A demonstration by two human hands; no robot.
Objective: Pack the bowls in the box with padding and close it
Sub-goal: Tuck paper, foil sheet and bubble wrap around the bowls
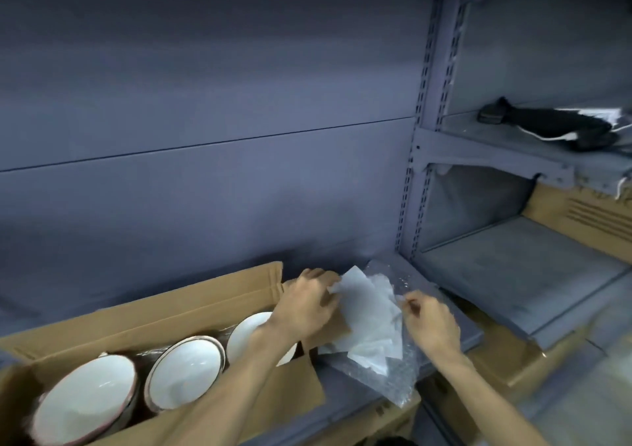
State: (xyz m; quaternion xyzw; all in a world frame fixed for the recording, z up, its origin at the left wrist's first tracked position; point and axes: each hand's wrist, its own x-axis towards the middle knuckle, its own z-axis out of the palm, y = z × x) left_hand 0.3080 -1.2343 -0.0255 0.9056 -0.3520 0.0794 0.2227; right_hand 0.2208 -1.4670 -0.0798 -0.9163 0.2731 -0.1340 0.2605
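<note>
An open cardboard box [191, 305] sits on the grey shelf at lower left. Three white bowls lie in a row inside it: one at the left [85, 397], one in the middle [184, 370], one at the right [249, 336] partly hidden by my left forearm. Just right of the box lies a pile of white paper sheets [372, 315] on clear bubble wrap [400, 380]. My left hand [307, 305] pinches the left edge of the paper. My right hand [431, 322] pinches the pile's right edge, paper or bubble wrap I cannot tell.
The grey shelf [458, 312] carries the box and padding against a blue-grey back wall. A slotted upright [424, 144] separates a bay at right, where a dark object [547, 124] lies on an upper shelf. More cardboard boxes [578, 216] stand at right and below.
</note>
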